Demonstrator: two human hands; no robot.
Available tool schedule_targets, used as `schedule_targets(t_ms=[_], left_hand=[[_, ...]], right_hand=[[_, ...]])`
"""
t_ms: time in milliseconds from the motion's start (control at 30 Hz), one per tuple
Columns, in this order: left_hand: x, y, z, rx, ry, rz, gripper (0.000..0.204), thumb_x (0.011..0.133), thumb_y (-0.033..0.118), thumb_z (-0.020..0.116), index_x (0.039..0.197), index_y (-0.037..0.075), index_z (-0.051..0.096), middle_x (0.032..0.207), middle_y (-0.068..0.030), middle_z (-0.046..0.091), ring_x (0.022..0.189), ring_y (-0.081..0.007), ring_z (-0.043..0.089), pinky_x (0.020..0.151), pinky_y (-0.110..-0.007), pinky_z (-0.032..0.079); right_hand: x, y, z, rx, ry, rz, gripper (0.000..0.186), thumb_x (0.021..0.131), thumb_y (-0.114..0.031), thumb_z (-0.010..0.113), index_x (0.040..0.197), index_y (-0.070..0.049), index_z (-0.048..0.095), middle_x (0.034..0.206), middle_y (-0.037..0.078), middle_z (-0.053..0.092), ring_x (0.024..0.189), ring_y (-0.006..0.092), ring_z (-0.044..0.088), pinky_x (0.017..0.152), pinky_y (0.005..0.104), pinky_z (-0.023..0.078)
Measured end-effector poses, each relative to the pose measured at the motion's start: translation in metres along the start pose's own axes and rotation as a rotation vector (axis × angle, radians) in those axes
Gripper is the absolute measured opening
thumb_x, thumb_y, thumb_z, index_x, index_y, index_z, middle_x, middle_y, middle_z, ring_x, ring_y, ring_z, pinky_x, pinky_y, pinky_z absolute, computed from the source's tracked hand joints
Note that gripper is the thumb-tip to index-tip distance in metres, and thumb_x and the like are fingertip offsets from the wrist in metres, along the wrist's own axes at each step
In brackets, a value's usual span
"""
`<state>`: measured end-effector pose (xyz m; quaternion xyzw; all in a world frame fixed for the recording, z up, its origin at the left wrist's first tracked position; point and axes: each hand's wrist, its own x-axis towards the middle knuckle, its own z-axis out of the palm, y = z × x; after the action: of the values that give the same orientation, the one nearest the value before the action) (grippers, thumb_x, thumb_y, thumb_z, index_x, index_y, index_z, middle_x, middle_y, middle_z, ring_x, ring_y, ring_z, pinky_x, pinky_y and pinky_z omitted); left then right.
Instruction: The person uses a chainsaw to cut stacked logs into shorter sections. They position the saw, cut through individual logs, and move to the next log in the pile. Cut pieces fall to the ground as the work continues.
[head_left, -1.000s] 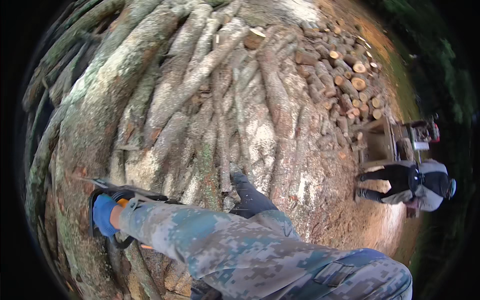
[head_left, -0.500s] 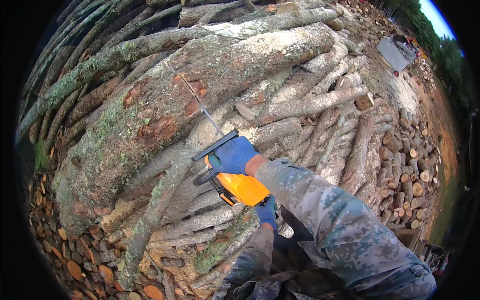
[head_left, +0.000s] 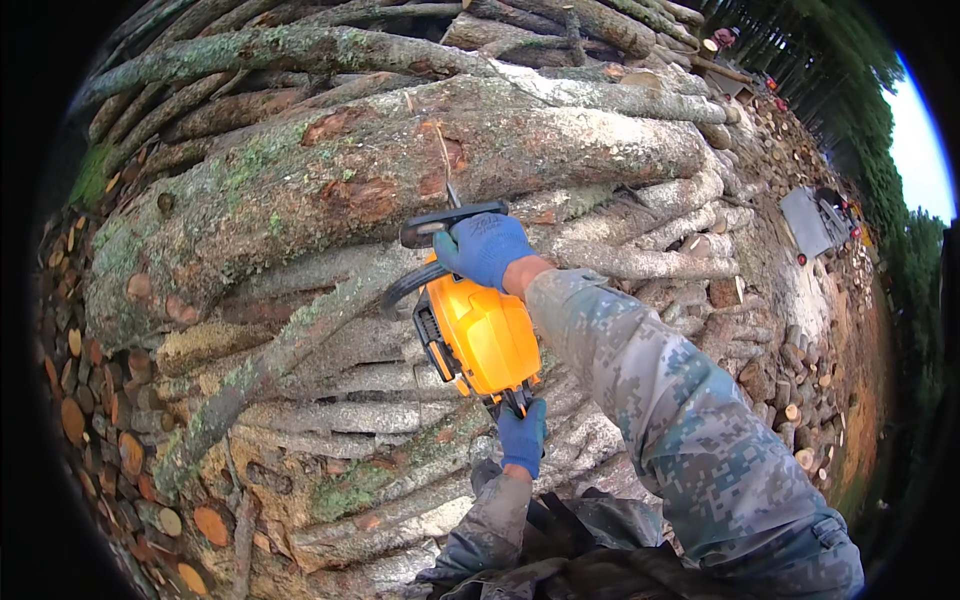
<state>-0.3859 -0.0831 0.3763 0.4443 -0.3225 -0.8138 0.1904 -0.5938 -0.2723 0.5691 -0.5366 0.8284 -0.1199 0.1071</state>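
My right hand (head_left: 483, 247), in a blue glove, grips the front handle of a yellow-and-black chainsaw (head_left: 480, 335). Below it, my left hand (head_left: 521, 435), also gloved, is wrapped round the rear handle. The saw's bar (head_left: 447, 178) points away from me over a thick, mossy, peeling log (head_left: 290, 200); whether it is inside the bark cannot be made out. Both forearms wear camouflage sleeves.
A pile of long branches and logs (head_left: 280, 60) fills the view around me. Cut rounds (head_left: 75, 420) lie at left, more (head_left: 790, 410) at right. A grey metal machine on wheels (head_left: 810, 225) stands at upper right, near trees (head_left: 850, 90).
The view has swung from a person beside the pile to the thick log and saw. Since half a second ago the bar has turned more upright in view, and both hands still grip it.
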Motion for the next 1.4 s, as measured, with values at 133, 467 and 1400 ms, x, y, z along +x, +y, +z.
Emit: schedule_targets(t_ms=[133, 467, 1400], left_hand=[[-0.048, 0.046, 0.028, -0.017, -0.059, -0.027, 0.019, 0.096, 0.016, 0.075, 0.099, 0.01, 0.058, 0.071, 0.0026, 0.056, 0.051, -0.0087, 0.052, 0.045, -0.027, 0.046], [-0.043, 0.036, 0.018, -0.044, -0.008, 0.008, 0.016, 0.094, 0.014, 0.074, 0.099, 0.011, 0.059, 0.069, 0.0024, 0.055, 0.048, -0.0091, 0.05, 0.042, -0.027, 0.042], [0.016, -0.042, -0.027, -0.005, 0.011, 0.001, 0.014, 0.094, 0.009, 0.074, 0.099, 0.013, 0.062, 0.072, 0.0031, 0.059, 0.051, -0.0092, 0.053, 0.045, -0.028, 0.044]], right_hand=[[0.004, -0.001, -0.031, -0.015, 0.04, -0.017, 0.063, 0.1, -0.054, 0.043, 0.101, -0.002, 0.078, 0.101, 0.025, 0.075, 0.097, 0.0422, 0.073, 0.089, 0.0512, 0.056], [0.0, -0.014, -0.022, -0.045, 0.012, -0.032, 0.062, 0.099, -0.052, 0.044, 0.1, -0.001, 0.079, 0.101, 0.024, 0.076, 0.094, 0.0404, 0.074, 0.089, 0.05, 0.057], [-0.021, -0.002, 0.038, -0.018, 0.021, -0.021, 0.056, 0.099, -0.047, 0.044, 0.095, -0.004, 0.08, 0.097, 0.022, 0.076, 0.091, 0.0396, 0.074, 0.085, 0.0503, 0.058]])
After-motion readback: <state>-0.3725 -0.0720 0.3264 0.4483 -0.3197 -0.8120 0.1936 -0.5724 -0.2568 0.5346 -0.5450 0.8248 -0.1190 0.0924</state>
